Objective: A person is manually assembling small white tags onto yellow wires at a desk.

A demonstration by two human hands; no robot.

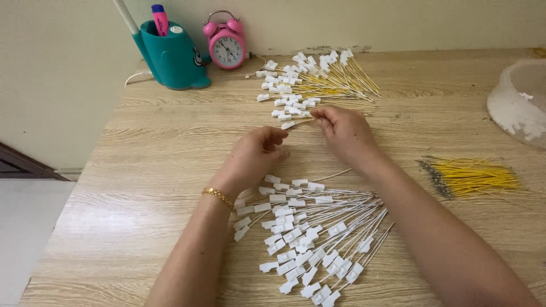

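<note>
My right hand (346, 133) pinches a white-tagged wire (296, 123) mid-tabletop; left hand (254, 156), fingers curled together, beside it; I judge sorting underway.

A thin wire with a white plastic tag (288, 125) at its left end is pinched at the right hand's (345, 135) fingertips, lying nearly level above the counter (159, 153). Beyond it, a heap of like tagged wires, white and yellow (310, 82), is spread as a fan. Nearer, a second fan of white tagged wires (307, 239) is laid flat, below the loosely curled left hand (253, 156)
</note>
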